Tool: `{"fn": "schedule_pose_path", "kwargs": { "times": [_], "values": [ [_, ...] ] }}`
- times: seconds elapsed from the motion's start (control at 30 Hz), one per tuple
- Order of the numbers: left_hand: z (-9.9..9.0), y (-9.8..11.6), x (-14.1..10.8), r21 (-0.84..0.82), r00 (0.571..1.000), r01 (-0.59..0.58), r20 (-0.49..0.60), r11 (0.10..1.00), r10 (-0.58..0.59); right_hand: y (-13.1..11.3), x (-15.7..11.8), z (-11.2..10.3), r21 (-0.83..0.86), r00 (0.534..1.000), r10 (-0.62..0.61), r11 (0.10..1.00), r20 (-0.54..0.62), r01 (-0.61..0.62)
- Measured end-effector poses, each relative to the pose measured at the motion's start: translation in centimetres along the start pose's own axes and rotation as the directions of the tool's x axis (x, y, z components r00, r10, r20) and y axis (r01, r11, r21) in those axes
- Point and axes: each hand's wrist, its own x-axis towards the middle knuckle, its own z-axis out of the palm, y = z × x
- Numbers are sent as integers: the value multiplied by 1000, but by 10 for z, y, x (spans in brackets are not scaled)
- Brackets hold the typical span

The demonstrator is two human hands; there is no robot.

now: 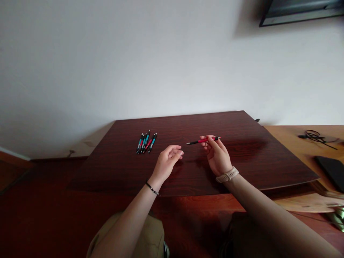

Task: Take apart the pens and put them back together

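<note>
A red and black pen [200,141] is pinched between the thumb and fingers of my right hand [218,154], its tip pointing left above the dark wooden table [204,123]. My left hand [167,162] is just left of the pen tip, not touching it; its fingers are curved, thumb near the fingertips, with a gap between them and nothing held. Several blue, red and black pens [146,142] lie in a loose cluster on the table, to the left of and beyond my left hand.
At the right stands a lighter wooden table [290,138] with a coiled black cable [314,136] and a flat black object [331,172]. A screen [301,12] hangs on the white wall at the upper right. My knees are below the table's front edge.
</note>
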Motion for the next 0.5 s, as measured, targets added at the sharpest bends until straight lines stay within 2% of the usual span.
{"fn": "schedule_pose_path", "kwargs": {
  "times": [0.2,0.5],
  "values": [
    [0,-1,0,-24,999,30,20,999,-29,-3,4,-1,-70,991,-134,989,-17,132],
    [0,-1,-1,-32,999,41,31,999,-40,-2,6,0,-48,981,-173,984,-86,169]
  ]
}}
